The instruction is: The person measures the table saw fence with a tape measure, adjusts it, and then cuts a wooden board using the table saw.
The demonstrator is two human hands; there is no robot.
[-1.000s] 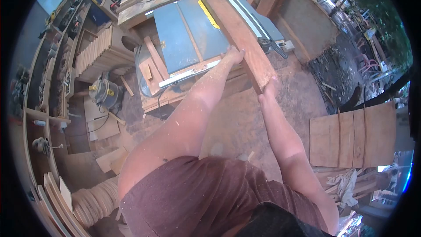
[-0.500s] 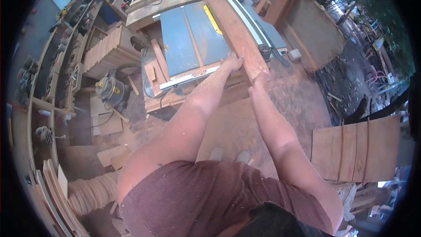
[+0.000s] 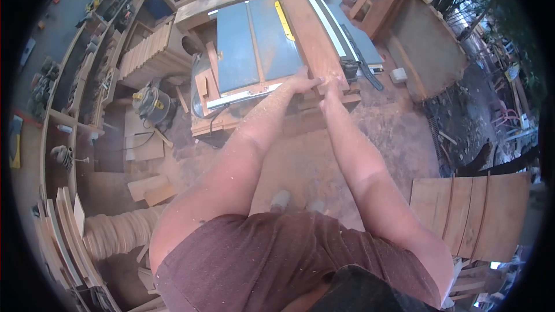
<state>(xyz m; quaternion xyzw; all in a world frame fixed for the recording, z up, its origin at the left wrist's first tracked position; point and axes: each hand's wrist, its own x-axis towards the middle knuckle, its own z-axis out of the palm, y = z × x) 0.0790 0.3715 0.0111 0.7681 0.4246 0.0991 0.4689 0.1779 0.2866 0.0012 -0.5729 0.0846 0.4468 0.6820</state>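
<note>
A long reddish-brown wooden board (image 3: 305,18) lies lengthwise on the blue-grey saw table (image 3: 236,46), beside the yellow insert strip (image 3: 284,21) and left of the pale metal fence (image 3: 326,20). My left hand (image 3: 303,82) is at the board's near left edge, its thumb reaching toward the end. At the near end itself, my right hand (image 3: 332,89) has its fingers closed on the wood. A white rail (image 3: 245,96) runs along the table's front edge. Sawdust covers my forearms.
A shop vacuum (image 3: 154,104) stands on the dusty floor at the left, near stacked wooden pieces (image 3: 147,55) and long shelves (image 3: 75,89). Slatted wood panels (image 3: 471,214) lie at the right. A wooden post (image 3: 393,0) rises behind the saw table's right side.
The board's near end has shifted slightly left and away from me. My right hand has moved left with it, closer to my left hand. The camera view has also shifted a little.
</note>
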